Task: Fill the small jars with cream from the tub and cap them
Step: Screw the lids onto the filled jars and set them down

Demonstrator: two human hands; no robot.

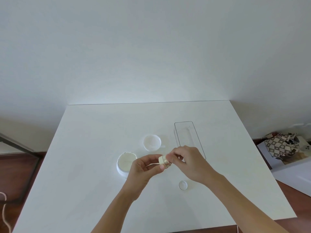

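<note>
both hands are up over the middle of the white table [94, 165], meeting on one small jar [164, 160]. the left hand [144, 167] curls its fingers and thumb round the jar's pale cream-coloured end, and the right hand [188, 163] pinches the other end, where a shiny gold band shows; whether that gold part is a cap or the jar's collar is hard to say. the jar is lying over on its side in the air, its short axis running roughly left to right between the two hands, the pale end toward the left hand. a thin pale stick [152, 164], maybe a spatula, pokes out from the left hand's grip, most of it hidden by the fingers. the right fingertips cover the far end of the jar, so its mouth can't be seen. just left of the hands sits the open tub [125, 163], full of off-white cream, its near edge partly behind the left hand. beyond it lies the tub's white lid [152, 142], hollow side up. to the right stands a clear rectangular tray [188, 132], long axis running away from the person, its near end hidden by the right hand. a small clear round piece [183, 185] rests on the table under the right wrist; lid or jar, can't tell. a patterned bag [282, 145] sits on the floor at far right.
</note>
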